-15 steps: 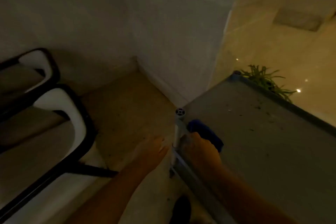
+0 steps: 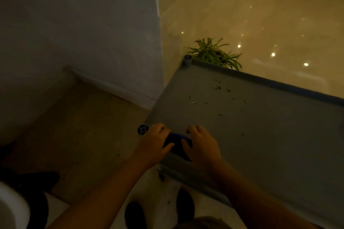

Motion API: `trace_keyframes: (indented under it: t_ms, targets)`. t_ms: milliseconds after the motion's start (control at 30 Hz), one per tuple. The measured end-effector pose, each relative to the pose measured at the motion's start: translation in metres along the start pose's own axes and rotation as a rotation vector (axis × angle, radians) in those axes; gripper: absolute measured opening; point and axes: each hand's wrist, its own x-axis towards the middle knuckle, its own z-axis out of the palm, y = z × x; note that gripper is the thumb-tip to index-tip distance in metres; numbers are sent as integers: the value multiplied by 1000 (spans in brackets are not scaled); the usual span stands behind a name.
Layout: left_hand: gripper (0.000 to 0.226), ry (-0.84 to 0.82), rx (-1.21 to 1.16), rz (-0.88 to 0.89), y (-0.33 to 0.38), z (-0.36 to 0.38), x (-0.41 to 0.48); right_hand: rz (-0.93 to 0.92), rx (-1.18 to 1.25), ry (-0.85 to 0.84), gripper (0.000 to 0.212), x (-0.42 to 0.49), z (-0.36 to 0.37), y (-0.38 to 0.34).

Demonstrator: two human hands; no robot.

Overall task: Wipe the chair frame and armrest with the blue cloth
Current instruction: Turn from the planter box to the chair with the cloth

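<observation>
The light is dim. The blue cloth (image 2: 176,142) lies bunched on the near left corner of a grey tray-like cart top (image 2: 260,126). My left hand (image 2: 155,141) grips the cloth's left side, beside the cart's round corner post (image 2: 143,129). My right hand (image 2: 202,145) is closed on the cloth's right side, so only the middle of the cloth shows between the two hands. Of the chair, only a white curved armrest with a dark frame (image 2: 11,208) peeks in at the bottom left corner.
Small bits of plant debris (image 2: 219,87) lie scattered on the cart top. A green potted plant (image 2: 214,55) stands behind the cart's far corner post (image 2: 187,59). A white wall corner (image 2: 158,42) rises left of the cart. My shoes (image 2: 184,204) stand on the tiled floor below.
My left hand has come from the open air left of the cart onto the cloth. The view has swung right, so the chairs have nearly left the frame.
</observation>
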Motion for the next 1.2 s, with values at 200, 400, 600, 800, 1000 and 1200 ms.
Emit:
trace_keyframes:
  t_ms: [200,400,600,800,1000,1200]
  targets:
    - [66,-322,97,152,-20,10,24,141,-71,-100,48,-8,19,-5]
    - [53,-294,146,255,-34,24,24,258,-82,-135,42,-18,37,-15]
    - [14,-303,17,252,-43,16,37,263,-93,-93,33,-7,37,-21]
    - [19,-197,-174,163,-68,-12,32,94,-24,-72,30,40,25,-37]
    - [26,2,-202,-237,-103,-58,-8,-245,2,-155,26,100,33,-95]
    - [54,132,-83,-679,-143,-92,-110,-551,57,-425,29,114,88,-206]
